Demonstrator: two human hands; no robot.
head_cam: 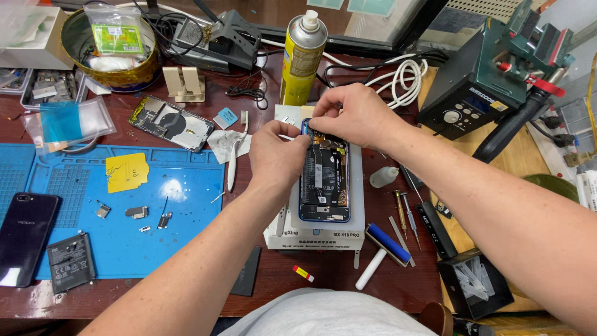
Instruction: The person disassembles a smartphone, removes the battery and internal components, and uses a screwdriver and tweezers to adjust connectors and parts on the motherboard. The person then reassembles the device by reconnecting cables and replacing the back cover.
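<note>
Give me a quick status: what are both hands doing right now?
Left hand and right hand both pinching at top edge of opened phone. Phone lies back-off on white box. Yellow spray can stands just behind; nothing blocking.

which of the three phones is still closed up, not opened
The black phone at the blue mat's left edge; the other two show bare internals.

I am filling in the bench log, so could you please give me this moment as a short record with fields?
Setting: cluttered dark red workbench with a blue work mat
Left hand: left hand pinching at the top edge of the opened phone
Right hand: right hand pinching at the same top edge
Support: phone lies on a white box
Nearby: yellow spray can, loose battery, black phone, roller
</note>
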